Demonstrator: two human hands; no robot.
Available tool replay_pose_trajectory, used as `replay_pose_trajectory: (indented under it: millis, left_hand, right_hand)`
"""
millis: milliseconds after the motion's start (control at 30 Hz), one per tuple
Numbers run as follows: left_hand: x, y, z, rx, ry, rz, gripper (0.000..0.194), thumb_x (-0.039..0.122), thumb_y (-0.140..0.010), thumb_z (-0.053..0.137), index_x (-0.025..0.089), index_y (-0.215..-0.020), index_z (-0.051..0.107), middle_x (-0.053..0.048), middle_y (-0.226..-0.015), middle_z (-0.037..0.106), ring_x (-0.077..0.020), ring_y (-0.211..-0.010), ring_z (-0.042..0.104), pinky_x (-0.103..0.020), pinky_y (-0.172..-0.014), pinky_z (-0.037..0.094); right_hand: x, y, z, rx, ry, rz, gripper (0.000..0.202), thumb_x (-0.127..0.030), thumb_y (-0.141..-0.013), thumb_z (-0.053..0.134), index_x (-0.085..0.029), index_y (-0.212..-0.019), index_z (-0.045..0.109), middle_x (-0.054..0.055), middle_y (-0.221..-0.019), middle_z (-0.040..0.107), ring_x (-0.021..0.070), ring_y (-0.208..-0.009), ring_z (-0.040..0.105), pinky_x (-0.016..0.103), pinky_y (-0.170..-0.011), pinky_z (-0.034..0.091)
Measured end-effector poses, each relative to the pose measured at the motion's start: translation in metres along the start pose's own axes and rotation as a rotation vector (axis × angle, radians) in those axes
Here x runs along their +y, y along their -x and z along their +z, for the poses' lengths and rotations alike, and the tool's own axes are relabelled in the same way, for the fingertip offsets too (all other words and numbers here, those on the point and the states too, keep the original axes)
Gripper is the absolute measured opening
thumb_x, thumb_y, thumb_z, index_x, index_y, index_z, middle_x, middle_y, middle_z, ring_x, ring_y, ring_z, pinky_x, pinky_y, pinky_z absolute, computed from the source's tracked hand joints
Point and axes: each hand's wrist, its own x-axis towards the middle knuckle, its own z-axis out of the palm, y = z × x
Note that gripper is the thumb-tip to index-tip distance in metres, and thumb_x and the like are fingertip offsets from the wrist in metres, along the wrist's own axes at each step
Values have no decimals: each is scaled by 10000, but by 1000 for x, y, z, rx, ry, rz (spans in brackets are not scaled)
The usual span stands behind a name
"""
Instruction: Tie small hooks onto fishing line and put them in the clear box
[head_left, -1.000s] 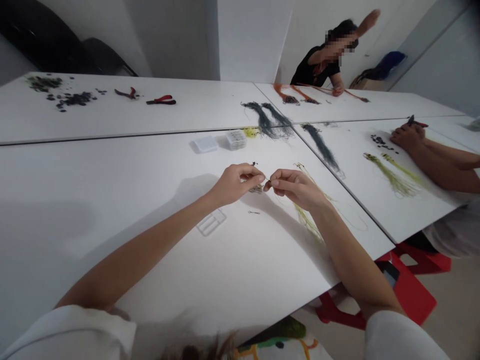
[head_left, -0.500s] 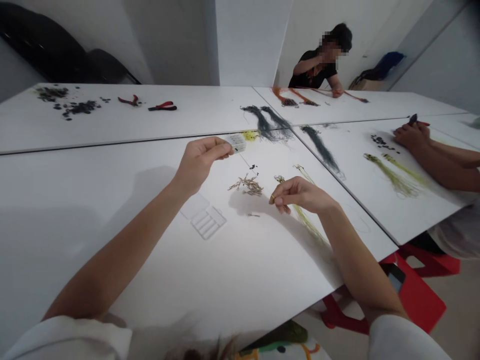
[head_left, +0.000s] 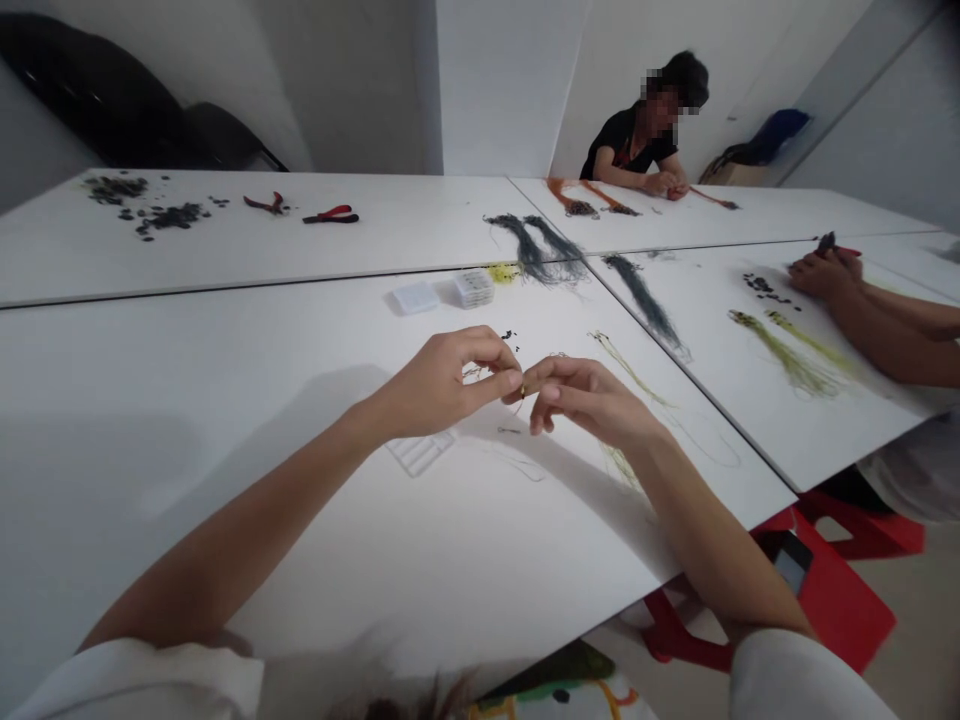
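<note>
My left hand [head_left: 459, 385] is closed, thumb and forefinger pinching a thin yellow line with a tiny dark piece [head_left: 523, 391]. My right hand [head_left: 596, 402] meets it at the fingertips, with its fingers bent in on the same line; the exact grip is partly hidden. Under the hands lies one small metal snap [head_left: 508, 430]. A pile of such snaps is mostly covered by my left hand. Below it sits an open clear compartment box [head_left: 421, 453], partly covered. Yellow-green line [head_left: 634, 372] lies beside my right hand, and more shows beneath that wrist.
Beyond my hands stand a clear stacked case [head_left: 474, 289] and a flat clear box [head_left: 415, 297]. Dark line bundles [head_left: 529, 245] lie near the table seam. Red-handled pliers [head_left: 331, 215] and black bits [head_left: 172, 218] are farther back. Another person's hands [head_left: 825, 270] work at right.
My left hand has let go of the clear case, now on the table, and come down to my right hand, which has shifted slightly left. The person opposite has lowered an arm.
</note>
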Motion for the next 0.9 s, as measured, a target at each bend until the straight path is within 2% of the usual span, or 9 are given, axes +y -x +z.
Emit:
replay_pose_trajectory:
  millis: [167,233,300,400,500,600,733,800,900]
  left_hand:
    - [-5,1,8,49,-24,27,191,337,-906,573,199,-867,698,-45,-985,628,-169,-884,596,-328,-839,469]
    - [-9,2,12,93,74,-18,209,359,-910,572,200,-960,698,-60,-1046,636,-176,-908,601,-334,-852,471]
    - [-13,6,19,80,259,-122,299,391,-919,559,206,-1132,655,-80,-1131,635,-173,-888,610,-334,-820,486]
    - [-19,15,34,-111,552,-241,353,404,-925,551,195,-1202,613,-89,-1103,656,-151,-795,615,-313,-736,491]
    - [-26,32,49,-282,669,-307,280,393,-926,557,149,-1003,672,-67,-879,684,-147,-754,623,-300,-729,484]
    - [-27,54,52,-465,654,-364,281,390,-928,550,141,-936,680,-62,-815,685,-149,-749,631,-292,-732,493]
    - [-23,73,38,-780,420,-394,279,379,-923,538,161,-962,708,-77,-852,710,-181,-769,659,-270,-656,478]
    - [-23,70,32,-756,266,-287,262,354,-923,534,173,-933,723,-69,-859,705,-175,-756,645,-268,-655,457]
    - [-33,54,34,-462,-13,-96,305,324,-954,473,182,-880,733,-63,-849,665,-174,-785,611,-298,-732,434]
  right_hand:
    - [14,-6,18,30,-295,72,115,-270,-858,688,-156,-856,672,41,-801,710,126,-672,673,252,-647,512]
    - [16,-6,20,70,-327,48,108,-242,-854,692,-153,-802,662,18,-725,691,106,-618,649,239,-627,506]
    - [16,-6,21,107,-330,11,102,-232,-848,697,-154,-792,663,12,-716,688,98,-595,637,232,-607,502]
    - [15,-5,18,148,-327,-38,84,-238,-848,698,-166,-815,671,9,-734,691,94,-578,624,222,-556,485]
    - [11,-3,9,206,-334,-109,78,-256,-842,704,-189,-819,672,-7,-712,673,84,-542,586,212,-495,442]
    - [2,3,-7,292,-345,-238,138,-314,-775,765,-223,-792,664,-44,-620,609,66,-461,482,208,-443,383]
    - [-10,12,-25,371,-319,-367,211,-402,-716,787,-278,-748,619,-98,-492,450,63,-339,249,235,-380,301]
    - [-12,14,-27,361,-302,-394,221,-416,-717,778,-283,-738,603,-107,-466,409,61,-320,194,242,-369,270]
    - [-9,12,-23,305,-254,-349,256,-435,-698,789,-267,-723,597,-104,-455,433,53,-316,213,249,-382,258]
